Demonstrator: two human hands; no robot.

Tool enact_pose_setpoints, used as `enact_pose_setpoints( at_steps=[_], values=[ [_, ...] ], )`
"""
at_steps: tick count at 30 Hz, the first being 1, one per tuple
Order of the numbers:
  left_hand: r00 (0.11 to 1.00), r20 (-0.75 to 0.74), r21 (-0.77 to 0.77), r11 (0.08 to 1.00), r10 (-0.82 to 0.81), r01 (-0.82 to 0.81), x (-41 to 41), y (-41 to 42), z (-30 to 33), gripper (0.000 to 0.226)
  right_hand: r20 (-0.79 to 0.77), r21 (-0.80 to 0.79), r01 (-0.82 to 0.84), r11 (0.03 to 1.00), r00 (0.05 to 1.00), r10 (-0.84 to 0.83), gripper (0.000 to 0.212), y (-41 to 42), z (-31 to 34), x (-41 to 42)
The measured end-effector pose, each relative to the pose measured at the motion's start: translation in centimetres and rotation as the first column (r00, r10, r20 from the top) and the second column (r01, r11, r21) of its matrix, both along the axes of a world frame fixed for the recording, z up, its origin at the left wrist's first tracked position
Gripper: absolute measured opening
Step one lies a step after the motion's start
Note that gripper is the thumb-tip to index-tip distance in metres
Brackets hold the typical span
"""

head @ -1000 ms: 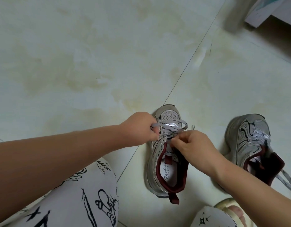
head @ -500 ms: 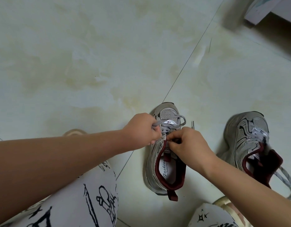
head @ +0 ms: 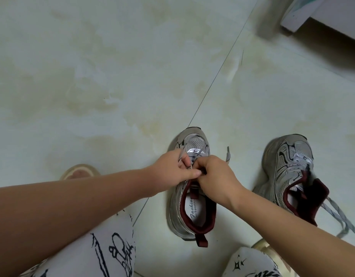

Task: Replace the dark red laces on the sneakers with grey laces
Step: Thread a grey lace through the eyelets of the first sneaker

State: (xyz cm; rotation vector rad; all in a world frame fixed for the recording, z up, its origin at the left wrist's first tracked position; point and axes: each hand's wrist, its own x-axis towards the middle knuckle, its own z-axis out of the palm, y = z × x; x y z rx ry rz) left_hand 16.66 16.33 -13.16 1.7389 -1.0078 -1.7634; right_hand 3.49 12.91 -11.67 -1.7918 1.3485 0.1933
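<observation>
Over a sneaker (head: 189, 198) on the tiled floor (head: 92, 76), two hands meet.
The left hand (head: 175, 168) and right hand (head: 215, 176), fingers curled, each pinch the grey lace (head: 194, 150) above the tongue; they have closed together since a second ago. A second sneaker (head: 288, 168) stands right.

Looks like a home, prob. a room or hallway: pale glossy tile floor (head: 112, 66) w/ yellowish marbling and thin grout lines, white furniture base (head: 320, 15) at top right, person in printed lounge pants (head: 104, 250) and slippers (head: 81, 172).
</observation>
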Motion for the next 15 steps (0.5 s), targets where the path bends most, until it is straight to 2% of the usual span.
enact_pose_setpoints(
  at_steps=[4,6,7,8,9,11,13,15],
  values=[
    [1.000,-0.014,0.001,1.000,0.006,-0.006,0.4,0.3,-0.1,0.025,-0.014,0.096,-0.018,0.995,1.000,0.019,0.032,-1.1,0.8,-0.8],
    [0.999,-0.001,0.013,0.999,0.052,-0.052,0.2,0.3,-0.2,0.026,0.122,0.251,0.105,0.962,0.983,-0.139,0.034,-1.8,1.9,-1.3],
    [0.998,0.008,0.019,0.998,0.067,-0.067,0.1,0.4,-0.3,0.026,0.230,0.356,0.169,0.919,0.937,-0.262,0.033,-2.2,2.6,-1.7],
    [0.997,0.018,0.021,0.997,0.071,-0.071,0.0,0.4,-0.4,0.025,0.332,0.475,0.216,0.853,0.854,-0.401,0.030,-2.6,3.3,-2.1],
    [0.997,0.030,0.014,0.998,0.067,-0.067,-0.1,0.4,-0.4,0.023,0.402,0.609,0.238,0.757,0.730,-0.553,0.024,-3.1,4.0,-2.6],
    [0.996,0.068,-0.023,0.998,0.051,-0.050,-0.2,0.5,-0.6,0.020,0.436,0.812,0.191,0.552,0.430,-0.791,0.013,-4.2,5.2,-3.5],
    [0.993,0.111,-0.072,0.997,0.046,-0.038,-0.5,0.6,-0.7,0.021,0.460,0.846,0.170,0.505,0.249,-0.853,0.007,-5.4,6.3,-4.4],
    [0.983,0.178,-0.140,0.990,0.048,-0.023,-0.7,0.5,-0.6,0.022,0.484,0.833,0.225,0.506,0.149,-0.862,0.012,-6.6,7.6,-5.1]
  ],
)
